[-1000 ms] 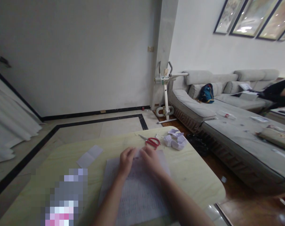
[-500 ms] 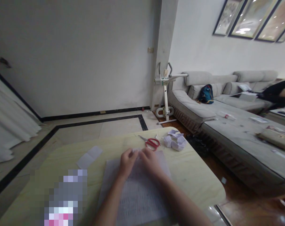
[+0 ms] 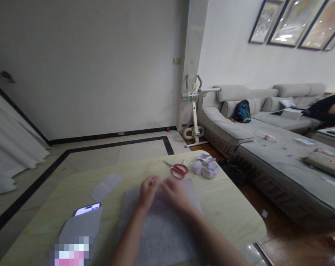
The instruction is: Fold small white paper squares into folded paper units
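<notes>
My left hand (image 3: 148,190) and my right hand (image 3: 175,190) meet over a large printed sheet (image 3: 161,236) lying on the table. Both are closed, fingertips pinched together at what looks like a small piece of white paper, mostly hidden by the fingers. Just beyond my right hand lie red-handled scissors (image 3: 179,171), blades pointing left. Several folded white paper pieces (image 3: 208,168) sit in a cluster at the table's far right corner. Left of my hands rests a creased white paper slip (image 3: 105,187).
The pale wooden table (image 3: 233,210) has a rounded right corner. A phone (image 3: 86,209) rests on a grey object at the left, partly pixelated. Beyond stand an exercise bike (image 3: 194,111) and a grey sofa (image 3: 278,140) with a blue backpack (image 3: 242,111). A person in dark clothing (image 3: 329,109) bends at far right.
My hands stay together over the sheet; the fingers have shifted slightly and less white paper shows between them. The phone at the left is now visible where pixelation covered it.
</notes>
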A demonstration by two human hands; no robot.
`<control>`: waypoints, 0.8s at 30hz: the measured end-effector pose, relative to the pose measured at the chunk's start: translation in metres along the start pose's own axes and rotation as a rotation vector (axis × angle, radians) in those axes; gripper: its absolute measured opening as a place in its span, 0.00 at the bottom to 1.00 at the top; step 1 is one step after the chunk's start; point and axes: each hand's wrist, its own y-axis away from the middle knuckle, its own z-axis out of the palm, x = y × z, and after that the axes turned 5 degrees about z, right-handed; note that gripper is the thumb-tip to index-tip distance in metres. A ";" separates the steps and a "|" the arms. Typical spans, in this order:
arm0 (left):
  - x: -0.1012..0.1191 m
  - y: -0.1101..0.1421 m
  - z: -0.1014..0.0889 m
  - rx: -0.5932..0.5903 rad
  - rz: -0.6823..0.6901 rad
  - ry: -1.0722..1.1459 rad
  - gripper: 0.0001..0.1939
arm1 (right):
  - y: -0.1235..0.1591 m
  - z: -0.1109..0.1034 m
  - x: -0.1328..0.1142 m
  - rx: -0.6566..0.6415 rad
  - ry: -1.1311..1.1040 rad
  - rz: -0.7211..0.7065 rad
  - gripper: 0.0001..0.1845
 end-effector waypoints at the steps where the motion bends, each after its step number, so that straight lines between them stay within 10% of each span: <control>1: 0.000 0.000 0.000 0.019 0.002 0.000 0.12 | 0.000 0.000 0.000 -0.005 0.000 0.002 0.12; 18: 0.003 0.001 0.003 -0.041 -0.081 0.108 0.16 | -0.004 -0.003 0.001 0.103 -0.153 0.030 0.04; 24: -0.004 -0.002 0.001 -0.016 -0.053 0.030 0.16 | -0.002 0.000 0.001 0.052 -0.094 -0.043 0.17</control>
